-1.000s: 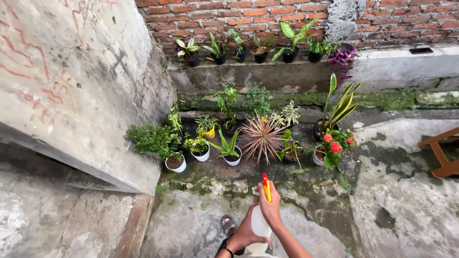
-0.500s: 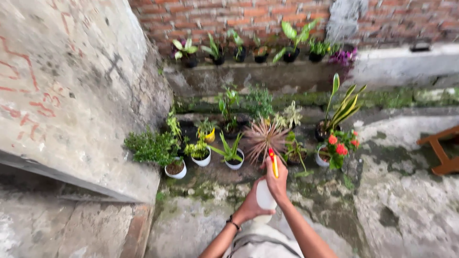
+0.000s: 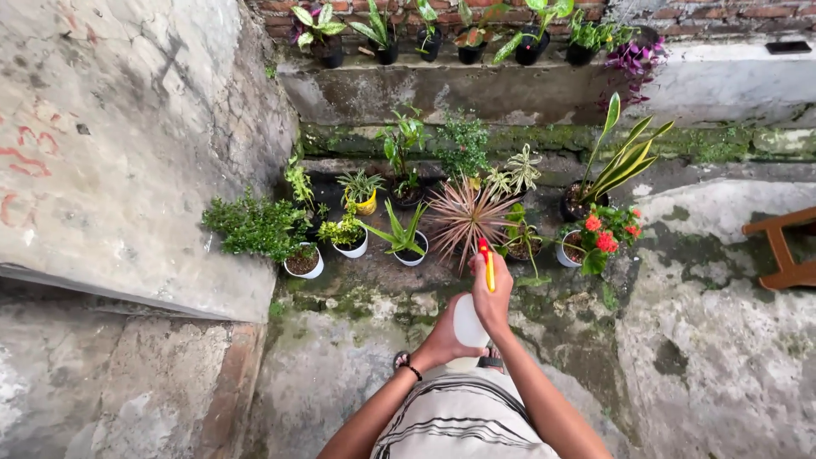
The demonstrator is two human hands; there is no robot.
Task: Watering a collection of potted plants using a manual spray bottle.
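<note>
A white spray bottle (image 3: 469, 327) with a yellow and red nozzle (image 3: 487, 262) is held out in front of me with both hands. My right hand (image 3: 493, 297) wraps the top by the trigger, and my left hand (image 3: 440, 340) cups the bottle body from the left. The nozzle points at a spiky reddish plant (image 3: 463, 217) among several potted plants on the ground. A small green plant in a white pot (image 3: 406, 236) stands just left of it. A red-flowered plant (image 3: 602, 235) is to the right.
A concrete wall (image 3: 127, 144) rises at the left. A mossy ledge (image 3: 476, 85) at the back carries more dark pots below a brick wall. A brown wooden piece of furniture (image 3: 782, 251) juts in at the right. The ground is wet, mossy concrete.
The view has drawn closer to the plants and tilted down. Both hands with the bottle have risen and reached forward toward the reddish plant.
</note>
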